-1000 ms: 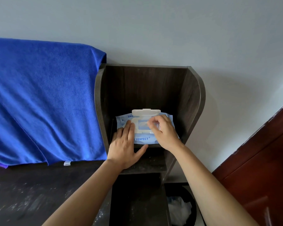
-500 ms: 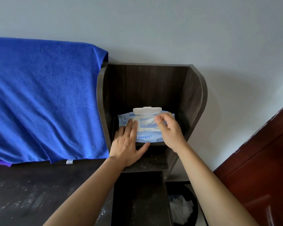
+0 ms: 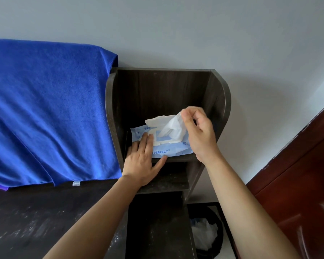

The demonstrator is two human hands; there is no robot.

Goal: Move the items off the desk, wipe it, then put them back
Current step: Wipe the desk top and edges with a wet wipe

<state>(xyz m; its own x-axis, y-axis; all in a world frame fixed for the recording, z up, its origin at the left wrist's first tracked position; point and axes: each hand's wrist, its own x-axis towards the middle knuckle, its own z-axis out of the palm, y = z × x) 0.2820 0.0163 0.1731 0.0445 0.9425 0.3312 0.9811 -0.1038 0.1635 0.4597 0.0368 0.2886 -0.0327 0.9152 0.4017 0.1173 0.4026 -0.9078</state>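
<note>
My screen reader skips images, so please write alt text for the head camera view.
A person's right hand pinches a white wipe half out of an open pack on a dark shelf; the left hand presses the pack down. A blue towel hangs at left.

Dark wooden shelf: upper board carries a blue wet-wipe pack, lid open. Dusty dark counter: blue towel draped to its rear edge.

Left hand flat, palm down, fingers straight, pressing. Right hand held higher, thumb and forefinger pinching wipe. Both forearms extended.
</note>
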